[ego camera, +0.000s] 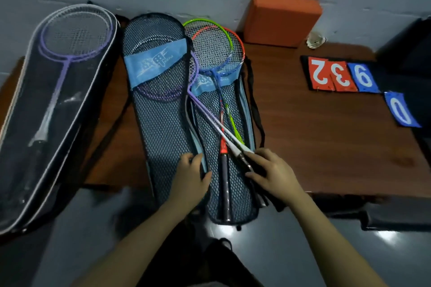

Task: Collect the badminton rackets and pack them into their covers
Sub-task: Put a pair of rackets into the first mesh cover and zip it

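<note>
Far left of my view there's a big black cover (30,137) with a clear front, purple racket (67,53) showing inside it, lying half off the wooden table (326,142). Next over is a mesh cover (161,123) with a blue band, and a second purple racket (163,93) has its head tucked inside while the white shaft runs out diagonally to the right. My left hand (190,175) grips that cover's edge, fingers curled over the rim. Just right of it sits another mesh cover (233,189) with an orange racket (222,123) and a green racket (207,37) lying on top. My right hand (272,172) is wrapped round the purple one's dark handle. Further right: an orange block (282,18) by the wall, a shuttlecock (316,41), and number cards (338,74) reading 2, 3, 9, 0.
</note>
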`<state>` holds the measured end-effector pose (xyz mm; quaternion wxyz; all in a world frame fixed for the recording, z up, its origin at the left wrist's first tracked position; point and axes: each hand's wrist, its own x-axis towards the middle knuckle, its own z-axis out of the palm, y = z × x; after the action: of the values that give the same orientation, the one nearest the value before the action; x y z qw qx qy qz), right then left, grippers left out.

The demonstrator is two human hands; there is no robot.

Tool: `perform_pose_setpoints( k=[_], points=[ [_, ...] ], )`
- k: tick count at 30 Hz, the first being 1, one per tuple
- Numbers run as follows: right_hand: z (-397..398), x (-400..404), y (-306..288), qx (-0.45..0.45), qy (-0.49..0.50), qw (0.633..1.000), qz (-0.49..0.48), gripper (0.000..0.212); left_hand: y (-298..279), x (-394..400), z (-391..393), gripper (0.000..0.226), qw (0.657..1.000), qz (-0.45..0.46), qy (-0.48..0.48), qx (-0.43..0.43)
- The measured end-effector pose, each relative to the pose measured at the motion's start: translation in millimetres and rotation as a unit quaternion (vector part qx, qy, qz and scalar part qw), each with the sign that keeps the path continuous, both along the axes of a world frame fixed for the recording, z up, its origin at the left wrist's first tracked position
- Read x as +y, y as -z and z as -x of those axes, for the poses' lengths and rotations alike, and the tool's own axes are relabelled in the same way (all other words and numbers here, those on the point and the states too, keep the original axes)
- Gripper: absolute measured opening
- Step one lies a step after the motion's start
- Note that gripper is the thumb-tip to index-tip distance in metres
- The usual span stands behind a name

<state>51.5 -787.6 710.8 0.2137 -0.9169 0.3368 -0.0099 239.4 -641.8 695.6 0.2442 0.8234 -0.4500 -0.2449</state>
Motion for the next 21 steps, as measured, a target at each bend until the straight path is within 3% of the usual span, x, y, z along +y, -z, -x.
perform_pose_setpoints(
  k=[7,13,21],
  points=[
    [59.4,7.0,6.2,-0.003,-0.074,0.997,0.01,0.07,0.7,11.9,41.4,0.045,0.995,-0.012,-0.092,0.019],
    [87.9,13.6,8.7,0.011,-0.075,0.997,-0.023,0.093,-9.5,10.6,47.2,0.041,0.983,0.097,-0.156,-0.012],
    [80.2,35.8,-0.7,-0.077,-0.117,0.99,0.026,0.07,-23.4,16.1,50.6,0.036,0.971,0.162,-0.175,0.009]
  ],
)
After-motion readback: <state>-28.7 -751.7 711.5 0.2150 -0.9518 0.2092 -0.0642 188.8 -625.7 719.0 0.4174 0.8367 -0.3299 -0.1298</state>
